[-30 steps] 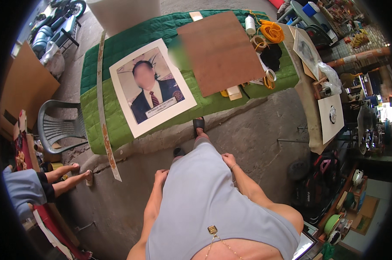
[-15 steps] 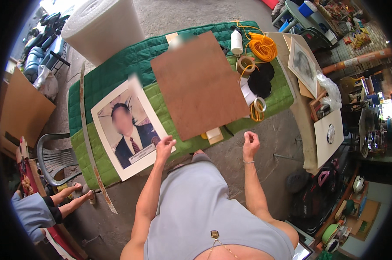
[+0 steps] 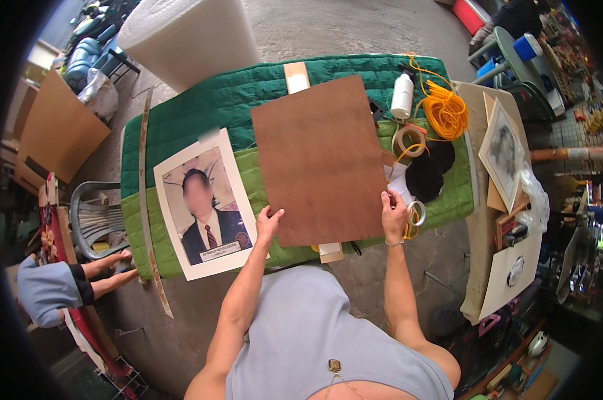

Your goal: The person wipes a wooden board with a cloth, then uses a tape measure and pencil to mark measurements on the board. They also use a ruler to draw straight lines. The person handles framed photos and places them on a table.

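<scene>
A flat reddish-brown board (image 3: pixel 321 160) lies on the green quilted cloth in front of me. My left hand (image 3: pixel 269 224) is at its near left edge, thumb and fingertips closing on the rim. On the opposite side, my right hand (image 3: pixel 394 215) grips the lower right edge, fingers bent around it. A large portrait photo with a cream border (image 3: pixel 211 257) lies flat to the left of the board, close to my left hand. Under the board, a light wooden strip (image 3: pixel 297 77) pokes out at the far side and again at the near side.
Right of the board are a white bottle (image 3: pixel 402 97), orange cord (image 3: pixel 445 110), tape roll (image 3: pixel 409 141) and black cloth item (image 3: pixel 425 179). A metal strip (image 3: pixel 143 200) crosses the cloth's left end. Behind stands a big white roll (image 3: pixel 191 47). Another person (image 3: pixel 51 290) is at left.
Both hands have moved onto the board's side edges, the right one from beyond the table's near edge. My view has turned; the board and portrait keep their places relative to each other.
</scene>
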`<state>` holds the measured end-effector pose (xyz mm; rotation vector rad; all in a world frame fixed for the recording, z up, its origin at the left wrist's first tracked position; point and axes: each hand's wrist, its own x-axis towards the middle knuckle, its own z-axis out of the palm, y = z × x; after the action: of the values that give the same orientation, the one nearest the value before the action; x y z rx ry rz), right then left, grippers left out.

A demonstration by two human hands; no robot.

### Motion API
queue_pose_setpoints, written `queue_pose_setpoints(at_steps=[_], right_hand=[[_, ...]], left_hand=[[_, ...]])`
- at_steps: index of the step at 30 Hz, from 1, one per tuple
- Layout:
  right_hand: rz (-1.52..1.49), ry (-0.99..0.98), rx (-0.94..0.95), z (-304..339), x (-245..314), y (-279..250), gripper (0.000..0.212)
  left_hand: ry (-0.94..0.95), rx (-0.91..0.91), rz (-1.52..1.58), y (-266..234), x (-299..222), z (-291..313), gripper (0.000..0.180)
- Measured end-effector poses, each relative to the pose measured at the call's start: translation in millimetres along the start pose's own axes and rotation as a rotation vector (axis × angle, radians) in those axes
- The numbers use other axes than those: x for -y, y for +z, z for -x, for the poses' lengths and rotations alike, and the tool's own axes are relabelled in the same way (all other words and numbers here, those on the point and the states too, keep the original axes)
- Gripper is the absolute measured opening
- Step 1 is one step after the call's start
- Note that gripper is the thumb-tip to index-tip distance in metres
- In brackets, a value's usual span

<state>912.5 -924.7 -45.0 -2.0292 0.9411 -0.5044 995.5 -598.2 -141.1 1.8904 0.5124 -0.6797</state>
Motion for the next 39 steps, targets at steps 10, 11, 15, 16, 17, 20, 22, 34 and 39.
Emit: queue_pose_setpoints(at_steps=[10, 11, 15, 16, 17, 20, 22, 34, 39], right_hand=[[0.128, 0.081, 0.129, -17.6, -11.9, 5.4, 0.049], [0.117, 0.074, 0.12, -18.2, -14.7, 6.1, 0.049], [0.023, 0.109, 0.14, -20.5, -18.2, 4.5, 0.047], [0.059, 0.083, 0.155, -20.5, -16.0, 2.7, 0.046], [0.116, 0.097, 0.135, -19.8, -12.0, 0.2, 0.046], [0.237, 0.072, 0.06, -10.6, 11.2, -5.9, 0.037], [0.425, -0.309, -0.153, 4.8, 33.7, -4.9, 0.031], [-0.094, 0.027, 0.561, 187.1, 98.2, 193.9, 0.042], [0.007, 0.194, 0.552, 201.5, 81.3, 254.4, 0.053]], left_hand=[[0.296, -0.286, -0.239, -31.4, 19.9, 19.6, 0.061], [0.396, -0.36, -0.244, -43.3, 28.7, 22.2, 0.059], [0.384, -0.757, -0.356, -127.7, 80.6, 16.3, 0.053], [0.351, -0.789, -0.425, -156.0, 96.1, 16.6, 0.055], [0.235, -0.851, -0.409, -179.9, 108.5, 13.5, 0.057], [-0.03, -0.887, -0.455, -242.2, 136.8, 9.1, 0.073], [-0.118, -0.827, -0.425, -270.2, 143.8, 2.6, 0.082], [-0.108, -0.498, -0.18, -330.6, 136.2, -19.0, 0.065], [-0.091, -0.386, -0.09, -337.7, 128.6, -12.6, 0.055]])
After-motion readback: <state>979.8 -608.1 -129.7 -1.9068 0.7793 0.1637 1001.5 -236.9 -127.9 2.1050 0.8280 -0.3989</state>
